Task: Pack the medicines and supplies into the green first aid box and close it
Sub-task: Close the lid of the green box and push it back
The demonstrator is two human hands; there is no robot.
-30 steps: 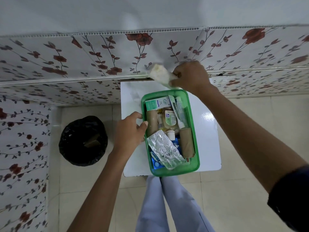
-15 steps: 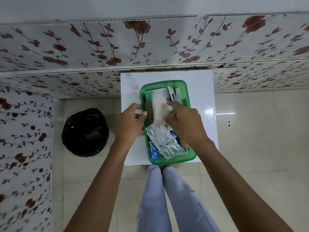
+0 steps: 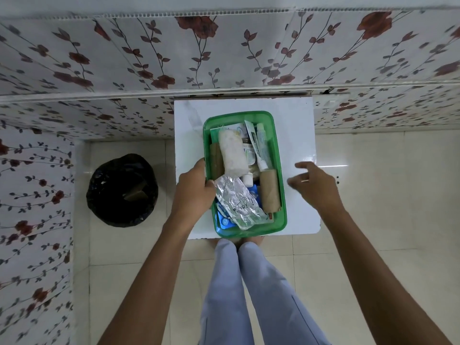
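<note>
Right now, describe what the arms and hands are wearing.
Both forearms are bare, with no sleeves, gloves or watch in view. The left hand shows no jewellery. The right hand has a thin pale ring on one of its fingers.

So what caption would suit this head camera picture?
Left hand grips the packed, open green first aid box on a white table; empty right hand hovers beside it.

Person, seen from above: left hand (image 3: 193, 192) and right hand (image 3: 315, 186) both bare, ungloved, with both forearms uncovered along their whole visible length and no sleeve showing. One narrow pale band, apparently a ring (image 3: 304, 180), on a finger of the right hand. Legs in light lavender-blue trousers (image 3: 245, 292) of plain, unpatterned cloth, with bare toes just visible at the hems.
</note>
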